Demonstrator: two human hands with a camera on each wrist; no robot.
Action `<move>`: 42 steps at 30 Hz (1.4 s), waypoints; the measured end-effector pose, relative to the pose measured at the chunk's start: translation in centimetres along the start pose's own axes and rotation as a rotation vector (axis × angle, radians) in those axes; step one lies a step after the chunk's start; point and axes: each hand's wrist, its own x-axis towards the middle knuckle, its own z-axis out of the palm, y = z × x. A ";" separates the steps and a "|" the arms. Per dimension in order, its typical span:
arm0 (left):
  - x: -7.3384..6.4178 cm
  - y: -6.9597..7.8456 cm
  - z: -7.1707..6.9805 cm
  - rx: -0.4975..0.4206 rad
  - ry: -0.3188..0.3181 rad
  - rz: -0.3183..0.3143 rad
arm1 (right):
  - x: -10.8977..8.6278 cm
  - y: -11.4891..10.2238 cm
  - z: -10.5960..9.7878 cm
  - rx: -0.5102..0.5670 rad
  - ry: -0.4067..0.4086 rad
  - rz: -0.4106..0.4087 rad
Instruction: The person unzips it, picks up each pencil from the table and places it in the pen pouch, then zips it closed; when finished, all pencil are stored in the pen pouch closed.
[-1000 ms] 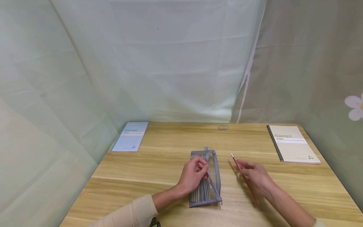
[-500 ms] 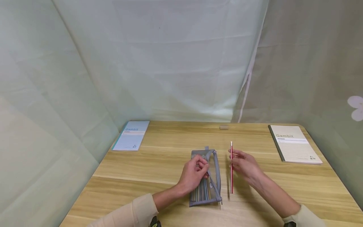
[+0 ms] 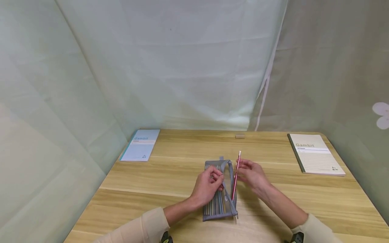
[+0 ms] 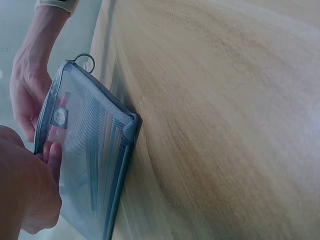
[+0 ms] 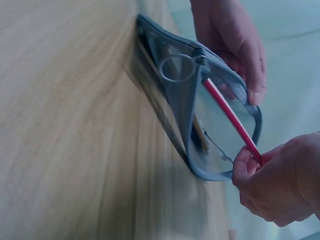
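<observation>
A grey mesh pencil case (image 3: pixel 217 209) lies on the table with its zipped mouth spread apart on the right side. My left hand (image 3: pixel 206 189) pinches the upper edge of that mouth. Between the fingertips of my right hand (image 3: pixel 253 175) is a red pencil (image 3: pixel 235 179), white-tipped at its far end. In the right wrist view the pencil (image 5: pixel 230 115) slants across the mouth, its lower end just inside the rim near the zip ring (image 5: pixel 177 68). Several pencils or pens show through the mesh (image 4: pixel 100 165) in the left wrist view.
A blue notebook (image 3: pixel 140 145) lies at the back left of the wooden table (image 3: pixel 146 182). At the back right is a cream notebook (image 3: pixel 316 155) with a dark spine. A small eraser-like block (image 3: pixel 239 136) sits near the far edge, before the hanging cloth (image 3: pixel 194 67).
My right hand has brought the red pencil leftward from beside the case to its mouth, turning it more upright in view. My left hand has kept its hold on the case.
</observation>
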 end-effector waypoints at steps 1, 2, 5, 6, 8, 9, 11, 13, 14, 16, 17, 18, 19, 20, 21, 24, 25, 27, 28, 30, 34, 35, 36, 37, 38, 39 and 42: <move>0.0 0.0 0.0 0.000 0.000 -0.002 | 0.0 0.2 0.1 -0.002 -0.005 -0.001; 0.0 0.0 0.0 -0.001 0.000 -0.004 | 0.0 0.3 0.3 0.004 -0.012 -0.003; 0.0 0.0 0.0 -0.002 -0.001 -0.007 | 0.0 0.7 0.5 0.004 -0.037 -0.004; 0.0 0.0 0.0 -0.001 -0.001 -0.007 | 0.0 0.8 0.6 -0.001 -0.043 -0.005; 0.0 0.1 0.0 -0.002 -0.002 -0.006 | 0.0 1.0 0.6 -0.016 -0.056 -0.004; 0.0 0.1 0.0 -0.002 -0.003 -0.006 | 0.0 1.1 0.6 -0.028 -0.061 -0.003; 0.0 0.1 0.0 -0.004 -0.003 -0.006 | -0.1 1.2 0.7 -0.049 -0.065 0.001; 0.1 0.1 0.0 -0.004 -0.002 -0.008 | -0.1 1.4 0.8 -0.063 -0.065 0.005; 0.1 0.1 0.0 -0.003 -0.001 -0.008 | -0.1 1.5 0.8 -0.068 -0.066 0.006; 0.1 0.1 0.0 -0.001 0.001 -0.011 | -0.1 1.6 1.0 -0.074 -0.063 0.005; 0.1 0.1 0.0 0.002 0.001 -0.013 | -0.1 1.7 1.0 -0.075 -0.062 0.006; 0.1 0.1 0.1 0.005 0.002 -0.014 | -0.1 1.7 1.0 -0.079 -0.062 0.006; 0.1 0.1 0.1 0.008 0.002 -0.015 | -0.1 1.8 1.0 -0.084 -0.063 0.006; 0.1 0.1 0.1 0.011 0.002 -0.015 | -0.1 1.8 1.1 -0.089 -0.064 0.006; 0.1 0.1 0.1 0.012 0.002 -0.015 | -0.1 1.8 1.0 -0.096 -0.064 0.007; 0.1 0.1 0.1 0.012 0.003 -0.012 | -0.1 1.9 1.0 -0.119 -0.065 0.005; 0.1 0.1 0.2 0.012 0.003 -0.010 | -0.2 2.0 1.1 -0.124 -0.066 0.002; 0.1 0.1 0.2 0.011 0.002 -0.008 | -0.1 2.1 1.1 -0.133 -0.067 -0.004; 0.1 0.1 0.2 0.013 0.001 -0.008 | -0.1 2.1 1.1 -0.136 -0.065 -0.006; 0.1 0.1 0.2 0.018 -0.001 -0.008 | -0.1 2.2 1.1 -0.140 -0.065 -0.010; 0.1 0.0 0.2 0.032 -0.004 -0.008 | -0.1 2.2 1.2 -0.154 -0.066 -0.021; 0.1 0.0 0.2 0.034 -0.004 -0.007 | -0.1 2.2 1.2 -0.161 -0.068 -0.023; 0.1 0.0 0.2 0.034 -0.004 -0.005 | -0.1 2.1 1.3 -0.168 -0.069 -0.025; 0.1 0.0 0.2 0.036 -0.004 -0.003 | -0.2 2.1 1.3 -0.177 -0.071 -0.027; 0.1 -0.1 0.2 0.037 -0.003 -0.002 | -0.2 2.1 1.3 -0.185 -0.073 -0.028; 0.1 -0.1 0.2 0.037 -0.003 -0.001 | -0.2 2.0 1.3 -0.193 -0.075 -0.027; 0.1 -0.1 0.3 0.038 -0.004 0.002 | -0.2 1.9 1.3 -0.214 -0.084 -0.024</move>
